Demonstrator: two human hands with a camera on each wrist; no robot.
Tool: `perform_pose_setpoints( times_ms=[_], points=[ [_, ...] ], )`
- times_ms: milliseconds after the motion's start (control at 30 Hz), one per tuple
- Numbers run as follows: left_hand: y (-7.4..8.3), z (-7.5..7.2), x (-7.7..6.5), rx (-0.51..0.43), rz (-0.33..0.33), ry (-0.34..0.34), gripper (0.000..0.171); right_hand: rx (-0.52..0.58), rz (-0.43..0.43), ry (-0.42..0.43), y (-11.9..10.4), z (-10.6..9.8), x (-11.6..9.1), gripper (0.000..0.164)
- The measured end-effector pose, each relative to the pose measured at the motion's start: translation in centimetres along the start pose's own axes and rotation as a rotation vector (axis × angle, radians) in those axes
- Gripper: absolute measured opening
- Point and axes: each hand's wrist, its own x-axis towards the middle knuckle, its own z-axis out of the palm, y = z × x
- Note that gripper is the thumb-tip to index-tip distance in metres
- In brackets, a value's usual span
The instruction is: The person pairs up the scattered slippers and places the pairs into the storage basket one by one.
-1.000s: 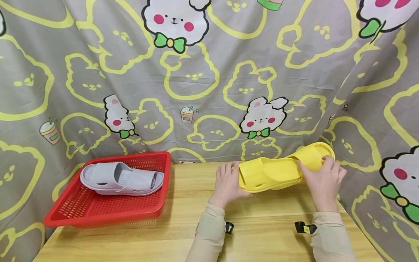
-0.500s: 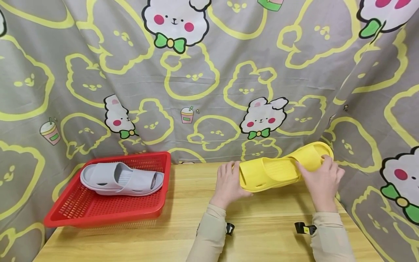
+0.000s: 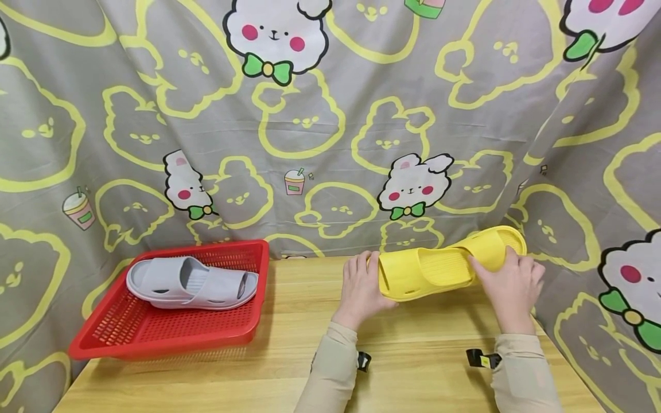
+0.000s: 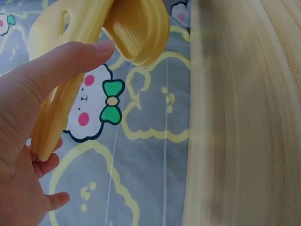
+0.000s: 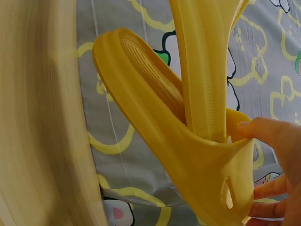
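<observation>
Two yellow slippers are held in the air over the table, the heel of one tucked under the strap of the other. In the head view my left hand [image 3: 360, 289] grips the toe end of the left yellow slipper [image 3: 403, 272]. Across from it, my right hand [image 3: 512, 292] holds the right yellow slipper [image 3: 493, 246] near its strap. The left wrist view shows the thumb along the edge of the left slipper [image 4: 70, 23]. Seen from the right wrist, a thumb lies on the strap rim of the right slipper [image 5: 197, 188], fingers partly hidden behind it.
A red plastic basket [image 3: 175, 344] stands at the table's left, with two nested grey slippers [image 3: 191, 281] in it. The wooden table [image 3: 289, 321] meets a grey curtain [image 3: 330, 172] with cartoon prints at the back and sides.
Both hands keep their grip on the yellow slippers. The pair hardly moves, and the basket stays as it was.
</observation>
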Motion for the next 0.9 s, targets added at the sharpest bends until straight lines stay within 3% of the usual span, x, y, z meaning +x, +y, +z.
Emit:
perform_pose_setpoints(
  times_ms=[100,333,467,700,900],
  points=[
    [0.06,-0.05,-0.01,-0.004,-0.005,-0.007,0.114,0.020,-0.017,0.047,0.03,0.14,-0.09,0.095],
    [0.00,0.13,-0.13,-0.020,-0.004,0.001,0.115,0.113,-0.146,0.190,0.14,0.52,0.03,0.082],
    [-0.11,0.27,-0.17,-0.035,0.008,0.016,0.116,0.141,-0.158,0.158,0.24,0.43,0.12,0.085],
    [-0.32,0.52,-0.15,-0.055,0.030,0.042,0.119,0.164,-0.074,0.030,0.09,-0.02,0.10,0.091],
    [-0.56,0.66,-0.18,-0.058,0.028,0.048,0.119,0.190,-0.095,0.060,0.18,0.23,0.08,0.088]
  ],
)
